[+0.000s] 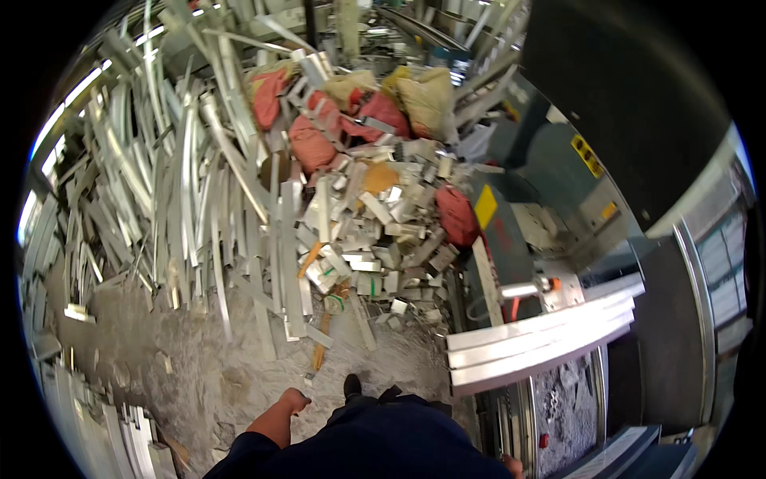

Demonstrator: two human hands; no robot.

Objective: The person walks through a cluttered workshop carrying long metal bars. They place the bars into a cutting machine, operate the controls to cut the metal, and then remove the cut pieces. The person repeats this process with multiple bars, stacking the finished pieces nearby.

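My left hand hangs over the dusty floor in front of me, its fingers curled in, with nothing seen in them. Next to my body at the lower edge, only a small part of my right hand shows; its fingers are hidden. To the right of me, a stack of long silver metal profiles lies across the machine, apart from both hands. Ahead, a heap of short metal offcuts covers the floor, with a long flat bar on its left side.
Many long metal profiles lean and lie at the left. Red sacks and a beige sack rest behind the offcuts. A grey machine with a dark panel stands right. More profiles lie at the lower left.
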